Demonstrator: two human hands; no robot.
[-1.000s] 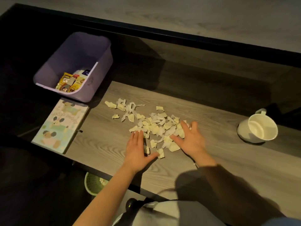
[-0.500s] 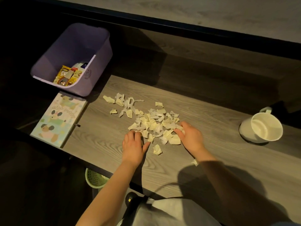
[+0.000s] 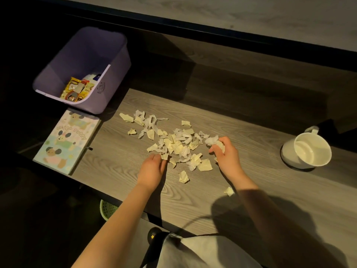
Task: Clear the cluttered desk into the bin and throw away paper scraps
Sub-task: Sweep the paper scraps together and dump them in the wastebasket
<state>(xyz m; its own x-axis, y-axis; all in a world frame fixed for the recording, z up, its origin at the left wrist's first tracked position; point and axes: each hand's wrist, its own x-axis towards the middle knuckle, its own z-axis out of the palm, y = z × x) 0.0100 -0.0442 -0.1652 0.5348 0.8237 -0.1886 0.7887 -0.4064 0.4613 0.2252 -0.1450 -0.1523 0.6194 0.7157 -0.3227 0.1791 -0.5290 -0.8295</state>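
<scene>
**Torn paper on the table, one handful already taken**

The paper scraps (image 3: 177,146) lie in a loose heap on the middle of the wooden table (image 3: 260,186). A thinner trail of them runs to the far left, and two single pieces lie apart on the near side. They are small, torn and crumpled, some white and some pale yellow. I judge them very light and soft. They will not break, but they will slip between the fingers and scatter with any quick movement. It is better to press them together from both sides and lift a bunch than to pick them one by one.

The right hand (image 3: 226,157) is at the right edge of the heap, its fingers curled round a bunch of white scraps. The left hand (image 3: 152,167) rests at the near left edge with bent fingers touching the paper. I cannot tell whether it grips any.

At the far left stands a purple bin (image 3: 116,78) with colourful packets (image 3: 77,89) inside; their print is too small to read. Just in front of it lies a notebook (image 3: 65,142) with the words "HELLO PUPPY". A white cup (image 3: 309,149) stands well apart at the right. A green basket (image 3: 107,209) shows below the near table edge.
</scene>
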